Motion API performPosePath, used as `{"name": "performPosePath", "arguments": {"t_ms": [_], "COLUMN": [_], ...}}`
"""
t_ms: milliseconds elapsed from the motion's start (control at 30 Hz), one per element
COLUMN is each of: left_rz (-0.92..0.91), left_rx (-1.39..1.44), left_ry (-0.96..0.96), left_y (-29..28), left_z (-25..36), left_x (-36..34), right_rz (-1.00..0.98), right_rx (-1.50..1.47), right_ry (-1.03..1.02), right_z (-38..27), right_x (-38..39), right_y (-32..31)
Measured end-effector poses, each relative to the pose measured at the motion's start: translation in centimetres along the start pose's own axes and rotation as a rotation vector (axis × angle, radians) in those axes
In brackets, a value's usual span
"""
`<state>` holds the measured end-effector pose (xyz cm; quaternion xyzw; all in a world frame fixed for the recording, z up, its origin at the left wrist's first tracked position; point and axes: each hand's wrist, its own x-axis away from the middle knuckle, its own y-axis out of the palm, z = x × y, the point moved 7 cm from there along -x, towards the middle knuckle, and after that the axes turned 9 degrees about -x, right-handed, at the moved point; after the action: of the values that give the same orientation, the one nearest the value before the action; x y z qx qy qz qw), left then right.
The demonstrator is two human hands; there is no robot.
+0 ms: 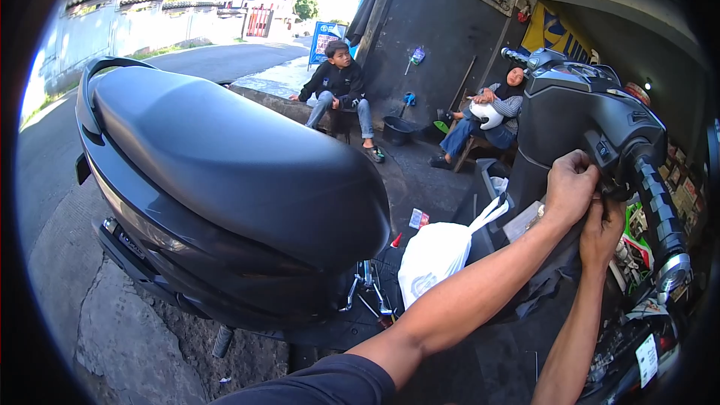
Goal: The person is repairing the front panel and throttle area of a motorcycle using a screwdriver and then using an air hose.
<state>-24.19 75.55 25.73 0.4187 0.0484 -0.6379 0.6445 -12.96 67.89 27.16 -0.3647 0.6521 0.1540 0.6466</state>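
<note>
My left hand is closed in a pinch under the scooter's handlebar switch housing. What its fingertips hold is hidden. Just below, my right hand reaches up to the same spot, its fingers bent and pressed together near the brake lever mount; I cannot make out anything in them. Beside my hands runs the ridged black handlebar grip with a silver bar end. The dark front cowl rises behind my left hand. To the left stretches the scooter's long black seat.
A white plastic bag sits on the footboard, near a blue-handled tool and a small red-tipped tube. Two people sit by the dark wall, one holding a white helmet. A black basin lies between them. Parts crowd the right side.
</note>
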Motion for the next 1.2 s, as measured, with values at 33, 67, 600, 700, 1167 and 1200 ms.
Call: {"name": "performPosePath", "arguments": {"t_ms": [33, 67, 600, 700, 1167, 1200], "left_rz": [-0.027, -0.056, -0.045, -0.084, -0.227, -0.237], "left_rx": [0.014, 0.029, -0.252, -0.262, -0.322, -0.350], "left_ry": [0.016, 0.032, 0.309, 0.432, 0.493, 0.551], "left_y": [0.1, 0.2, -0.4, -0.6, -1.0, -1.1], "left_z": [0.0, 0.0, 2.7, 3.4, 3.7, 3.9], "left_x": [-0.3, -0.4, 1.7, 2.1, 1.3, 1.4], "right_rz": [0.009, 0.010, -0.027, 0.078, 0.120, 0.129], "right_rx": [0.006, 0.002, -0.273, -0.209, -0.511, -0.535], "right_ry": [0.000, -0.001, 0.235, 0.233, 0.492, 0.526], "right_z": [-0.1, -0.1, 2.1, 2.2, 2.2, 2.5], "right_x": [0.0, 0.0, -0.3, -0.7, -2.0, -1.9], "right_y": [0.1, 0.0, -0.6, -1.0, -1.5, -1.4]}}
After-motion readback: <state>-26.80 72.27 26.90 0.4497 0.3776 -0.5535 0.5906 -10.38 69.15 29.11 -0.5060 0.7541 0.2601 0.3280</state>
